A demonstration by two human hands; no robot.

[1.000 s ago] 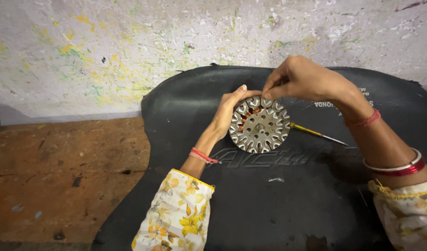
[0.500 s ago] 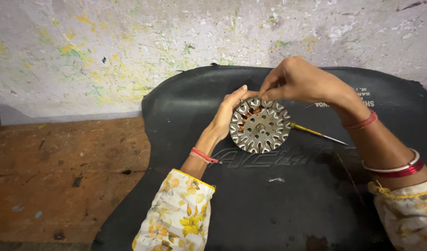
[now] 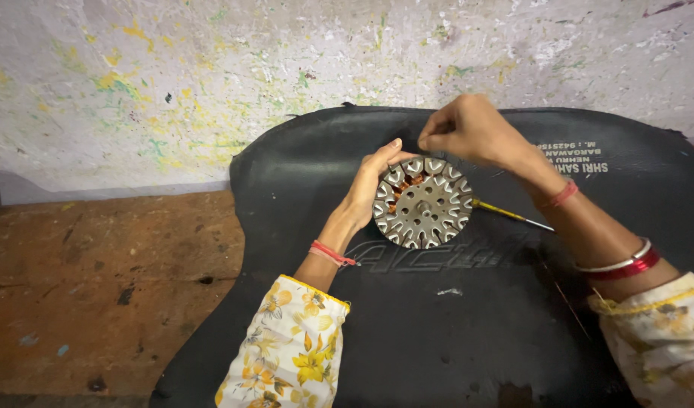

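Since the earlier frames little has shifted: both hands stay at the round metal stator (image 3: 424, 202), and the right hand has edged slightly along its far rim while the part keeps its place on the black rubber mat (image 3: 453, 332).

At the left of the scene lies a worn brown surface (image 3: 98, 279), stained and pitted, with a paint-flecked pale wall (image 3: 211, 83) rising behind it on the far side. The mat covers the middle and right of the surface, its far edge resting against the wall.

The left hand (image 3: 371, 185) comes in from a yellow flowered sleeve (image 3: 290, 347), a red thread band (image 3: 330, 254) at the wrist. Its fingers are curled against the stator's left edge, steadying it, thumb near the far rim.

The stator stands tilted on the mat, just right of that hand, its slotted metal teeth ringing a flat hub, with copper winding showing in the upper-left slots.

The right hand (image 3: 468, 132) hovers over the stator's far rim, fingertips pinched together; what they pinch is too fine to tell. Red and silver bangles (image 3: 619, 264) circle that forearm. A thin yellow-handled tool (image 3: 509, 215) lies on the mat, just right of the stator, partly under the right wrist.
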